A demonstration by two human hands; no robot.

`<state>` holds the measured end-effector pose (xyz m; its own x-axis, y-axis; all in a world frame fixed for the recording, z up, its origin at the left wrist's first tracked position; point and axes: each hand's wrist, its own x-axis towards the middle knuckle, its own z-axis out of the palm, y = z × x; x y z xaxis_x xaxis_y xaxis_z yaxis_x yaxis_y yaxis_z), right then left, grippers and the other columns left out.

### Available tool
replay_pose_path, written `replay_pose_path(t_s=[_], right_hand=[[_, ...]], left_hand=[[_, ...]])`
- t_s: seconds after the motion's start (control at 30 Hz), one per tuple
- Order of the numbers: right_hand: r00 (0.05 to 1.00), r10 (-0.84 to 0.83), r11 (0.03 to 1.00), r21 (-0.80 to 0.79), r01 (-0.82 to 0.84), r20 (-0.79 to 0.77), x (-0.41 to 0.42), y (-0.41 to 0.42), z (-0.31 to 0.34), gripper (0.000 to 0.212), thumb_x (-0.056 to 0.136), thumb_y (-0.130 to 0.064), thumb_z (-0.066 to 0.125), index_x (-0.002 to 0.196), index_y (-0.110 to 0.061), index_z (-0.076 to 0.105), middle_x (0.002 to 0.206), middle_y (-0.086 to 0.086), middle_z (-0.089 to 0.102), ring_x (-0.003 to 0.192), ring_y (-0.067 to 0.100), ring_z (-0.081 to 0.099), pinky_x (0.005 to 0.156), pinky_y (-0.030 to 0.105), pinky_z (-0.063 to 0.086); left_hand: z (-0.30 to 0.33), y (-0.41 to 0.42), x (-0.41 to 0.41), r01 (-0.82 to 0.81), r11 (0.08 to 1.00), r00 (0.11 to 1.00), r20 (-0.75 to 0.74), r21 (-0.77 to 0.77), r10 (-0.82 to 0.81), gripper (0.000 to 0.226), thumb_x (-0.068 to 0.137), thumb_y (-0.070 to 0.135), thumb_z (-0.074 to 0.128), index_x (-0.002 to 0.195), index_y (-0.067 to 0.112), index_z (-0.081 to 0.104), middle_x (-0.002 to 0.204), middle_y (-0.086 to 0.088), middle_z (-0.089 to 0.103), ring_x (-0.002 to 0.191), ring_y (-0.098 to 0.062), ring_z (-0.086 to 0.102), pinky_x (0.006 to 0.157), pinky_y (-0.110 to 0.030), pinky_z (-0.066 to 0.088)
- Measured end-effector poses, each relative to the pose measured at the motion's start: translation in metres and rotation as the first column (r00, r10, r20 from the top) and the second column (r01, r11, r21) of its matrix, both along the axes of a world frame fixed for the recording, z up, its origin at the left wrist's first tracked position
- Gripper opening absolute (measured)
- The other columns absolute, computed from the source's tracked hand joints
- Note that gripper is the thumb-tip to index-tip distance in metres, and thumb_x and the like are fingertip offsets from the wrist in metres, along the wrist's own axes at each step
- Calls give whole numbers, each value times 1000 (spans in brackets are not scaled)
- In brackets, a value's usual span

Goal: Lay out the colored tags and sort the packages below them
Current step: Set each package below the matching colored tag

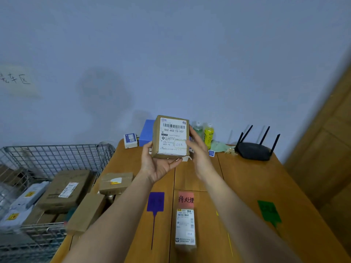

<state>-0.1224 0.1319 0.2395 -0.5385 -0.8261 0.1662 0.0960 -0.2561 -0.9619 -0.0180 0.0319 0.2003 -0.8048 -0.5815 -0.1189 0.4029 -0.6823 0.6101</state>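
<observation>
I hold a small cardboard package (171,137) with a white shipping label upright above the wooden table (247,179). My left hand (157,164) supports its bottom left corner; my right hand (199,150) grips its right side. On the table lie a purple tag (155,202), a pink tag (186,199) with handwritten characters, and a green tag (268,210). A yellow tag (217,213) is mostly hidden by my right forearm. A narrow labelled package (185,227) lies directly below the pink tag.
A wire basket (57,154) at the left holds several boxes and mailer bags. Two cardboard boxes (115,182) sit at the table's left edge. At the back stand a blue box (147,132), bottles (208,134) and a black router (253,149).
</observation>
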Motion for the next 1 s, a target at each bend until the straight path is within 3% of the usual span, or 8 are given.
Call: replay_pose_path(t_s=[0.07, 0.23, 0.43, 0.53, 0.67, 0.83, 0.93, 1.0], right_hand=[[999, -7, 999, -33, 6, -32, -1, 6, 8, 45, 82, -22, 55, 123, -42, 52, 115, -17, 66, 102, -3, 63, 87, 24, 47], [996, -17, 989, -144, 4, -87, -1, 20, 21, 45, 73, -34, 61, 117, -45, 58, 138, 1, 54, 127, 17, 51, 104, 37, 42], [991, -26, 981, -192, 0, -134, -2, 24, 29, 42, 72, -36, 61, 112, -49, 60, 139, 5, 51, 130, 21, 47, 111, 47, 36], [992, -35, 982, -190, 12, -119, 0, 25, 30, 42, 72, -35, 62, 112, -49, 61, 139, 5, 51, 130, 22, 46, 111, 50, 35], [993, -53, 985, -170, 35, -104, 3, 25, 30, 41, 73, -35, 61, 112, -49, 59, 136, 2, 55, 127, 19, 50, 106, 42, 42], [994, -76, 988, -140, 64, -83, 4, 16, 28, 40, 93, -11, 49, 122, -38, 53, 115, -7, 66, 105, 8, 62, 86, 25, 52], [991, -111, 990, -99, 103, -81, 1, 16, 19, 40, 95, -10, 46, 123, -38, 51, 115, -8, 65, 105, 6, 61, 80, 17, 53], [986, -147, 987, -70, 143, -71, -2, 18, 7, 38, 95, -14, 46, 124, -38, 51, 118, -10, 63, 108, 2, 59, 79, 14, 52]], left_hand=[[7, 5, -5, 4, 1000, 1000, -31, 10, -4, 60, 85, 55, 34, 120, 15, 61, 119, -21, 63, 103, -39, 60, 89, -49, 49], [26, 16, -14, 38, 999, 992, -118, 15, -36, 58, 74, 51, 45, 113, 14, 63, 112, -20, 65, 100, -38, 59, 83, -47, 52], [34, 19, -18, 58, 997, 985, -168, 41, -50, 58, 78, 55, 41, 115, 16, 61, 119, -19, 60, 108, -39, 52, 81, -47, 51], [36, 21, -17, 59, 998, 987, -151, 26, -55, 57, 74, 53, 45, 112, 15, 62, 113, -19, 65, 100, -38, 57, 80, -46, 52], [37, 21, -11, 59, 998, 989, -136, 15, -57, 60, 72, 50, 48, 118, 14, 60, 116, -20, 64, 105, -40, 57, 83, -50, 53], [29, 11, -3, 13, 1000, 998, -57, -21, -14, 51, 90, 47, 34, 118, 14, 60, 117, -19, 66, 109, -39, 60, 93, -52, 48], [20, 8, 1, -59, 995, 997, 53, -81, 63, 41, 96, 35, 37, 128, 16, 51, 121, -14, 63, 109, -32, 61, 87, -46, 54], [11, 7, 2, -137, 973, 972, 163, -187, 168, 33, 96, 22, 45, 129, 22, 46, 112, -8, 66, 103, -25, 63, 75, -37, 60]])
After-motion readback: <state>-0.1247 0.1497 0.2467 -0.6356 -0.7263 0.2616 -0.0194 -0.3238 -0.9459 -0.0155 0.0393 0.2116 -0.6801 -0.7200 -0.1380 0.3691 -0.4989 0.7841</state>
